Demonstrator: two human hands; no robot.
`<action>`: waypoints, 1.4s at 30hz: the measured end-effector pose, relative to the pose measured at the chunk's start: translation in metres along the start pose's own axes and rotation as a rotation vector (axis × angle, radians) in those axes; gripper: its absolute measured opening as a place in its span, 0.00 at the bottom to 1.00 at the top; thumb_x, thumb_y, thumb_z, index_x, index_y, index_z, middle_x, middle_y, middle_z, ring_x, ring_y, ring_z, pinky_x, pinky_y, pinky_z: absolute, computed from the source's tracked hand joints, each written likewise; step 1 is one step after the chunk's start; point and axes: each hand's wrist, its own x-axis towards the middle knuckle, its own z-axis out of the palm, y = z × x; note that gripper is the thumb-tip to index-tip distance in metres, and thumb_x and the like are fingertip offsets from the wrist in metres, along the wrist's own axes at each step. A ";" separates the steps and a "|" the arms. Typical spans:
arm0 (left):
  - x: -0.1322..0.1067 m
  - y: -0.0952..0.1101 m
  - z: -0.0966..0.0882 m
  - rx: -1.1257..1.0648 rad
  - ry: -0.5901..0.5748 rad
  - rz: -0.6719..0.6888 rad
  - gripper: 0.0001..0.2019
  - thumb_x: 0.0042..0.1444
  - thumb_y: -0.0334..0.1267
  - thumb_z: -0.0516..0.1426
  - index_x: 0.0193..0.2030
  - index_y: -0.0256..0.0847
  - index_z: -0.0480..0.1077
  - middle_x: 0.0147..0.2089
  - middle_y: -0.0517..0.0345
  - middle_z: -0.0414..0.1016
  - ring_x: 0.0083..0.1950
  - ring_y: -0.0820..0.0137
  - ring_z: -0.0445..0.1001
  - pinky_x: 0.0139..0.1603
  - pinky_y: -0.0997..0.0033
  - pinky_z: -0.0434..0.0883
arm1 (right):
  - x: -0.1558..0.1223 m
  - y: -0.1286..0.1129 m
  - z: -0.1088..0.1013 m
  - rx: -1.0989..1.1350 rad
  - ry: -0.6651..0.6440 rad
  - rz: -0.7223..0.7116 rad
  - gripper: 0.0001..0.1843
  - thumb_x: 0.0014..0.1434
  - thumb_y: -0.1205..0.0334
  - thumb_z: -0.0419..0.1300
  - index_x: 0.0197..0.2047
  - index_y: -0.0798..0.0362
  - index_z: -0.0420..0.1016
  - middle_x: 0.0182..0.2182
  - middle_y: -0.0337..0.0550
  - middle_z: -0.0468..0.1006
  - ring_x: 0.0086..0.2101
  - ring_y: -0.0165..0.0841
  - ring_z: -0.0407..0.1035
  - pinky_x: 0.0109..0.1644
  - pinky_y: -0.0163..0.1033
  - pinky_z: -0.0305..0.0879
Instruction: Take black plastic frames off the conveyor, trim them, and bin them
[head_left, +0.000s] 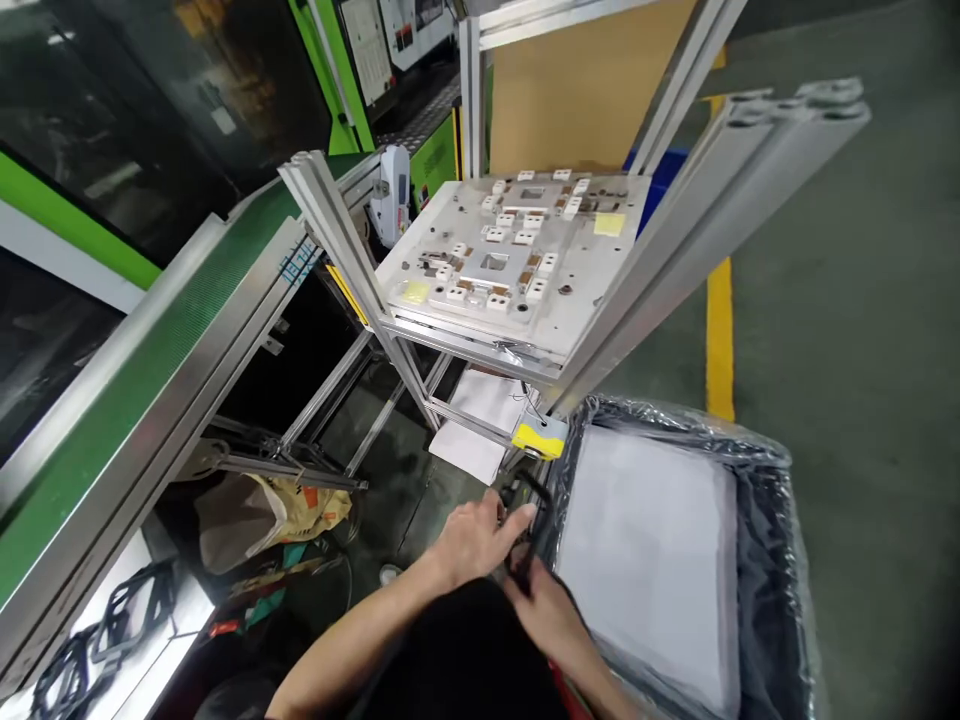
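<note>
Low in front of my body, a small black plastic frame (543,500) is held between both hands. My left hand (474,540) is closed on its near left side, thumb stretched along it. From below, my right hand (549,605) grips the lower end, its fingers partly hidden behind the frame. Just above the hands hangs a yellow and grey box-shaped device (541,437). To the right of them stands a bin lined with clear plastic (772,540), with white sheets (645,560) lying in it.
An aluminium-framed stand (645,270) carries a white fixture plate (577,310) with white blocks. A green conveyor (150,370) runs along the left. Several black frames (135,610) lie on a white surface at lower left. Papers (469,450) sit on the stand's lower shelf.
</note>
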 end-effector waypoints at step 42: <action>-0.162 -0.129 -0.147 -0.198 1.029 0.015 0.16 0.70 0.55 0.60 0.47 0.45 0.81 0.45 0.53 0.83 0.39 0.63 0.83 0.42 0.68 0.81 | 0.260 -0.462 -0.151 -0.783 0.460 -0.604 0.37 0.69 0.81 0.54 0.79 0.59 0.71 0.60 0.57 0.82 0.63 0.44 0.76 0.74 0.48 0.68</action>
